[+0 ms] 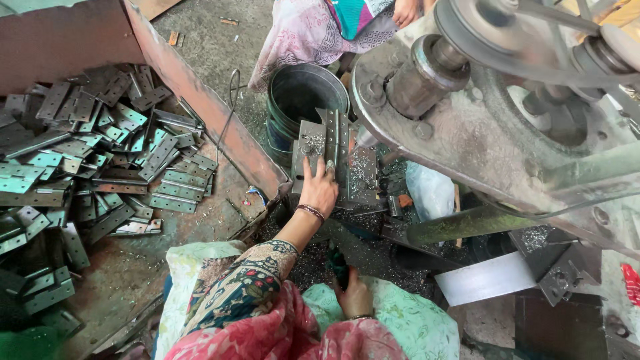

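Left hand [320, 189] pressed flat, fingers spread, I pin the hinge plate [333, 157] steady on the drill table [365, 190] beneath the bit, right hand [353, 297] clenched around a dark lever by my lap.

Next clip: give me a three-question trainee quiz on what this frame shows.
1. True or false: the left hand presses flat on a metal hinge plate under the drill bit.
2. Where is the pile of hinge plates? A) in the dark bucket B) on the rusty tray at the left C) on the person's lap
3. What does the right hand grip?

Key: 1 true; 2 B; 3 a dark handle, only partly visible.
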